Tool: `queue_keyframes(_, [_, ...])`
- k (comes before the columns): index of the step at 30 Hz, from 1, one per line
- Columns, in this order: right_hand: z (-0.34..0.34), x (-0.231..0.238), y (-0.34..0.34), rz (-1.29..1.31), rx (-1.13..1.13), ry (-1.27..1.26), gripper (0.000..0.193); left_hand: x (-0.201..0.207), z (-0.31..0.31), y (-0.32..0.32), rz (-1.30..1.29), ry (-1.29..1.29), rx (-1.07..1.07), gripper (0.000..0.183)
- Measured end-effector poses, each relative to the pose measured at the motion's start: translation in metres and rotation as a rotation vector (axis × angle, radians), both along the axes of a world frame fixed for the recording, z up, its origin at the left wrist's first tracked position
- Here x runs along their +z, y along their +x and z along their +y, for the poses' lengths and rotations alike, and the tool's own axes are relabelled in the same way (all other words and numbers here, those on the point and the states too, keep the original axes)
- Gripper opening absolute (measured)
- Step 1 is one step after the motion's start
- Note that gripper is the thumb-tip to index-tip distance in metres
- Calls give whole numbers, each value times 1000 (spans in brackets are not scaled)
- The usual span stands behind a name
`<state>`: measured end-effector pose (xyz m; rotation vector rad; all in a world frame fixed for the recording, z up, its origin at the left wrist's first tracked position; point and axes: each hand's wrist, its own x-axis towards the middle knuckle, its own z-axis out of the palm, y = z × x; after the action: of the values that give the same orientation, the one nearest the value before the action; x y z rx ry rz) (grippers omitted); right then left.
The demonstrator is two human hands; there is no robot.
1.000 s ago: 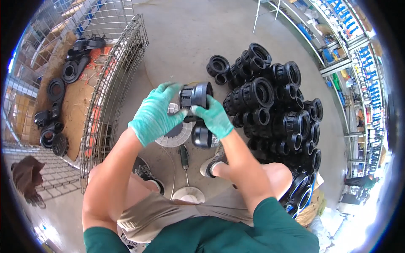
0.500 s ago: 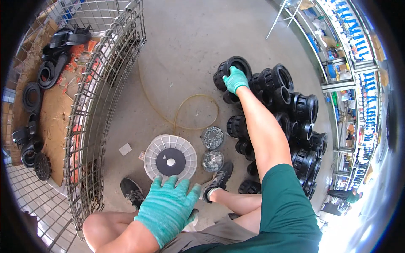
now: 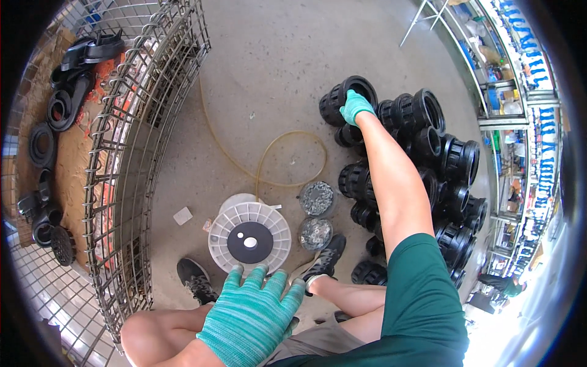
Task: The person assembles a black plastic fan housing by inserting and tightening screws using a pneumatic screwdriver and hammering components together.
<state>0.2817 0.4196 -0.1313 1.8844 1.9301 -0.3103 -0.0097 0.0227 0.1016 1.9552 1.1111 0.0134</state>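
Note:
My right hand [image 3: 356, 106], in a green knit glove, reaches far forward with its fingers hooked over the rim of a black ribbed plastic pipe fitting [image 3: 333, 105]. That fitting lies on its side at the far left end of a pile of similar black fittings [image 3: 460, 159]. Close to my body, my left hand [image 3: 249, 315], gloved alike, is open with its fingers spread. Its fingertips are by the near edge of a round white ribbed disc [image 3: 279, 237] with a black centre pad [image 3: 260, 233]; whether they touch it I cannot tell.
Two round containers of small metal parts [image 3: 317, 199] stand between disc and pile. A yellowish hose [image 3: 293, 132] loops over the floor. On the left rises a wire cage [image 3: 131, 122] with black parts [image 3: 43, 145] inside. Shelving [image 3: 504, 122] runs along the right, and my shoes flank the disc.
The view has shifted a little. My right hand stays at the black fitting, whose ring now faces a little differently. My left hand's fingers have drawn back slightly from over the disc.

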Motion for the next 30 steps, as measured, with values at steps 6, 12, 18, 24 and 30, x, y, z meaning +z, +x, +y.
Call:
queue_keyframes(6, [-28,29,-55,-45,162,89,78,13,-24,-2,94,62,66,59])
queue_keyframes(12, [-139,108,-20,551,312,151,56,-4,-40,33,-39,146,82,50])
queue_keyframes(18, [-296,206,-53,620,557,-443,55,22,-43,25,101,39,-71,47])
queue_keyframes(24, [-384,284,-37,599,581,-423,45,31,-46,32,-112,337,75,44])
queue_keyframes(30, [-406,297,-52,848,505,-337,49,76,-19,8,-466,807,441,44])
